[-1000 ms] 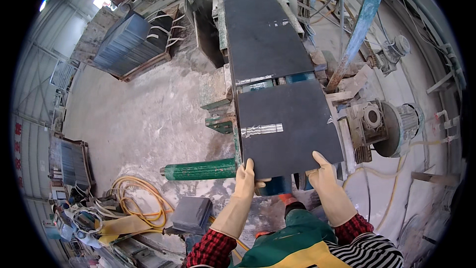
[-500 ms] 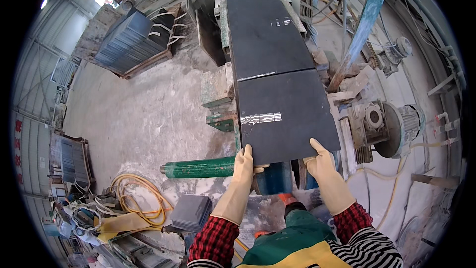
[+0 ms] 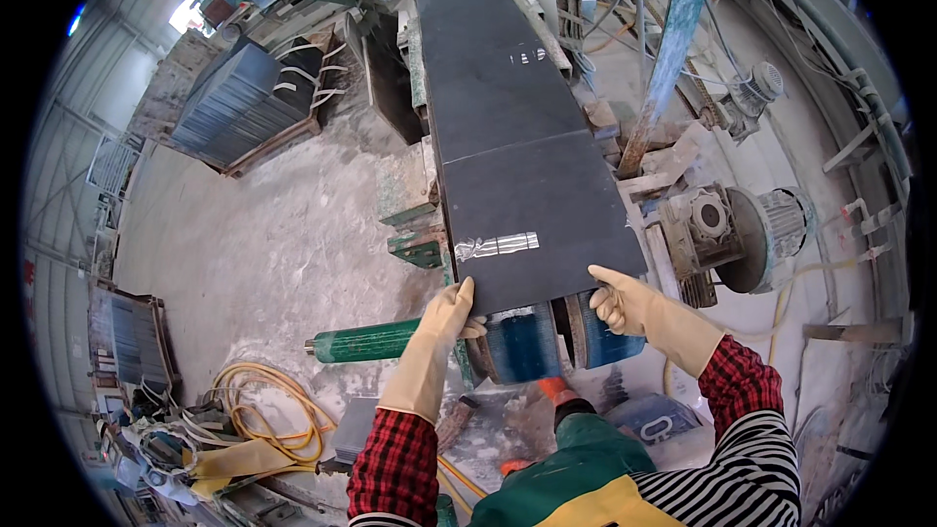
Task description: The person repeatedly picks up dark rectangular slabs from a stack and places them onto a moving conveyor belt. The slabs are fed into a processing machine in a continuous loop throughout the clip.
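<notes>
Two gloved hands grip the near edge of a dark stone slab point(image 3: 537, 224), centre of the head view. Left hand point(image 3: 451, 310): fingers closed over the slab's lower-left corner. Right hand point(image 3: 625, 301): fingers wrapped under the lower-right corner, thumb on top. Compared with a second ago, the slab's near edge sits farther up the frame and more of the blue roller point(image 3: 532, 342) beneath it shows; judged, the slab is being fed forward along the conveyor, butting a second dark slab point(image 3: 493, 68) ahead.

Labels: one silvery tape strip point(image 3: 498, 246) lies flat on the near slab, left of centre; small pale marks sit on the far slab, unreadable. Green cylinder point(image 3: 366, 342) lies on the floor, lower left. Banded stack of dark slabs point(image 3: 244, 98) stands upper left.
</notes>
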Available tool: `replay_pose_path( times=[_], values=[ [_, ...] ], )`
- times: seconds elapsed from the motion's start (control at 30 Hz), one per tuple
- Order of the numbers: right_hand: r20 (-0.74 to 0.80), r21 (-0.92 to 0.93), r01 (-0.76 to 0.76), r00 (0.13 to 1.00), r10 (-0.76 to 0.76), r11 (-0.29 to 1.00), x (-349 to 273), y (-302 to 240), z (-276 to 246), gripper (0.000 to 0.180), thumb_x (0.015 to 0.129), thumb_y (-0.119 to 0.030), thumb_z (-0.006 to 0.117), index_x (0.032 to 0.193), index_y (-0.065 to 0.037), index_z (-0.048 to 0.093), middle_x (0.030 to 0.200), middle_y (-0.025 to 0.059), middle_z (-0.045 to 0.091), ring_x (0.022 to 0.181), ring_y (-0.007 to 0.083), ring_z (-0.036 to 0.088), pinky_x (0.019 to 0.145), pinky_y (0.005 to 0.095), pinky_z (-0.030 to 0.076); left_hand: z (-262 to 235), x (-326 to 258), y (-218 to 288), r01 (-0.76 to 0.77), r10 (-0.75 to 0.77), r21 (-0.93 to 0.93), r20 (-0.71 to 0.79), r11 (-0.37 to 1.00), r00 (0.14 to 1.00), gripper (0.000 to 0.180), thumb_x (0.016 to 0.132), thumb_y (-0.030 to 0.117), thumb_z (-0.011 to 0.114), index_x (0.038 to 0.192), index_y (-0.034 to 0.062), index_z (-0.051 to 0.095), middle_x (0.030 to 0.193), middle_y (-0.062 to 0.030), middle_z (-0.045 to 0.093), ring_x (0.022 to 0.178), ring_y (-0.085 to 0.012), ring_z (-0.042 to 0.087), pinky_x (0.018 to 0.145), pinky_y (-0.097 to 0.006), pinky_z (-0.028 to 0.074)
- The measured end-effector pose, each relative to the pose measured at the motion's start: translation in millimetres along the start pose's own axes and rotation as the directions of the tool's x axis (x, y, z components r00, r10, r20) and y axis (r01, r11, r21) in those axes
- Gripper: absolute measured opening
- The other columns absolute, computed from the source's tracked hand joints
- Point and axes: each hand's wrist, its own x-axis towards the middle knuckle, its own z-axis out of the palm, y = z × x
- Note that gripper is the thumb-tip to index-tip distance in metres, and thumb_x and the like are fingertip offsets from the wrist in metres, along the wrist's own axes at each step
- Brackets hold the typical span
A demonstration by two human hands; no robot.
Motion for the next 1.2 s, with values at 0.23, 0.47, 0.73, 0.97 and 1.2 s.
replay_pose_path(
  times=[0.23,0.47,0.73,0.97,1.2],
  values=[
    [-0.078,0.239,0.548,0.834,-0.547,0.802,-18,34,77,0.039,0.104,-0.036,0.05,0.118,-0.003,0.067,0.092,0.0094,0.073,0.063,0.0168,0.064,0.054,0.027,0.054,-43,-58,-27,-0.171,0.142,-0.096,-0.251,0.981,0.957,0.056,0.102,0.034,0.052,0.145,0.0003,0.043,0.089,-0.0148,0.066,0.066,-0.0171,0.066,0.059,-0.028,0.057],
    [0.058,0.136,0.7,0.701,-0.711,0.701,5,44,133,0.035,0.105,-0.026,0.05,0.127,-0.001,0.061,0.107,0.0132,0.073,0.083,0.0206,0.071,0.068,0.0278,0.06,-107,-139,-198,-0.052,-0.117,-0.375,-0.413,0.926,0.903,0.054,0.102,0.03,0.055,0.147,0.0038,0.04,0.108,-0.0198,0.067,0.076,-0.0234,0.068,0.066,-0.035,0.061],
    [0.197,0.048,0.357,0.912,-0.359,0.933,115,195,177,0.035,0.104,-0.028,0.05,0.123,-0.002,0.063,0.111,0.0138,0.072,0.093,0.0253,0.072,0.075,0.0343,0.063,-152,-359,-443,-0.391,-0.289,-0.504,-0.822,0.77,0.491,0.05,0.1,0.027,0.056,0.143,0.0029,0.044,0.11,-0.0146,0.067,0.082,-0.0208,0.067,0.069,-0.032,0.058],
    [0.245,-0.206,0.161,0.963,-0.108,0.965,154,325,238,0.034,0.104,-0.029,0.05,0.121,-0.004,0.065,0.114,0.0127,0.071,0.1,0.0277,0.069,0.095,0.0444,0.057,-63,-552,-601,0.13,-0.203,-0.267,-0.906,0.955,-0.37,0.05,0.092,0.029,0.06,0.133,0.0009,0.057,0.122,-0.0225,0.066,0.115,-0.0323,0.064,0.101,-0.039,0.048],
    [0.178,-0.415,0.076,0.984,-0.001,0.907,187,432,290,0.031,0.103,-0.031,0.048,0.112,-0.009,0.068,0.105,0.0058,0.073,0.095,0.024,0.07,0.093,0.0448,0.057,36,-624,-696,0.338,-0.218,-0.435,-0.825,0.834,-0.522,0.059,0.093,0.028,0.062,0.144,0.0026,0.046,0.146,-0.0257,0.047,0.136,-0.0376,0.043,0.116,-0.042,0.034]
  ],
)
